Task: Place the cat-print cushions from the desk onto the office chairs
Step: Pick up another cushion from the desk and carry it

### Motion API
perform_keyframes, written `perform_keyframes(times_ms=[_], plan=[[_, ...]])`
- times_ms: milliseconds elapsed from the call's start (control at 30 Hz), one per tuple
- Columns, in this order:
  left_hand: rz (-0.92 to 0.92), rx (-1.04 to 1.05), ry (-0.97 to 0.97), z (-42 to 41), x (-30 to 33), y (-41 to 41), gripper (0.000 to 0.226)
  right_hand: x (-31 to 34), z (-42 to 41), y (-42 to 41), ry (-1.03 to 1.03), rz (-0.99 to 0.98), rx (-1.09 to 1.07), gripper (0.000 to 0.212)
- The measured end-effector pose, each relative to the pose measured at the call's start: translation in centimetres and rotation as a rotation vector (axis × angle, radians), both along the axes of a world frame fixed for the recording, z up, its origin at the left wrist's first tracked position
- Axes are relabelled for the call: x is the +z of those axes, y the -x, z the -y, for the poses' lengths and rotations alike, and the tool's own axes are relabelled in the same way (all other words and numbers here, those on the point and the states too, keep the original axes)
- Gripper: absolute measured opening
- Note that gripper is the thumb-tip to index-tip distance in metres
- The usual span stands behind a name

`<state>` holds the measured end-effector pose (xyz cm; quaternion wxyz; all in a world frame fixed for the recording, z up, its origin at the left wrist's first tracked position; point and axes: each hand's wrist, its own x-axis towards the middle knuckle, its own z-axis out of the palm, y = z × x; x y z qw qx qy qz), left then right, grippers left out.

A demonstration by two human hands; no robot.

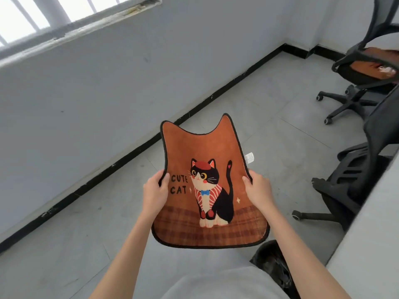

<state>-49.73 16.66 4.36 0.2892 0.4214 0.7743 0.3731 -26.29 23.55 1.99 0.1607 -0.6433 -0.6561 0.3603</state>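
We held the cat-print cushion (207, 186) print-up, left hand (154, 194) and right hand (258, 192) gripping its side edges; ears and long axis pointed toward the baseboard (172, 126).

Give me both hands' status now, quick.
Left hand: grips the left edge of the orange cat-shaped fabric cushion printed "CUTE CAT".
Right hand: grips the cushion's right edge.

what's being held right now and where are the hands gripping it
The cat-print cushion is held in the air by both hands: the left hand pinches its left edge, the right hand its right edge, both about mid-height.
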Motion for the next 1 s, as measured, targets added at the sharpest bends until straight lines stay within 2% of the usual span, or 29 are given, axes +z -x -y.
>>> perform_keyframes(times_ms=[333, 567, 667, 800, 1000], plan=[[0.036, -0.095, 0.017, -23.0, 1.4, 2.1, 0.022, 1.3, -21.3, 2.1, -0.001, 0.012, -0.117, 0.031], [0.07, -0.304, 0.032, -43.0, 0.6, -0.5, 0.017, 0.2, -36.1, -0.6, -0.047, 0.108, -0.309, 0.032], [0.082, -0.44, 0.032, -52.2, 0.7, -3.0, 0.016, 0.3, -42.6, -2.9, -0.049, 0.127, -0.447, 0.029], [0.01, -0.654, 0.036, -63.6, 1.6, -7.8, 0.02, 1.5, -49.6, -6.6, -0.052, 0.12, -0.634, 0.028], [-0.04, -0.949, 0.001, -76.6, 2.2, -19.2, 0.023, 2.1, -56.9, -14.5, -0.062, 0.131, -0.907, 0.03]])
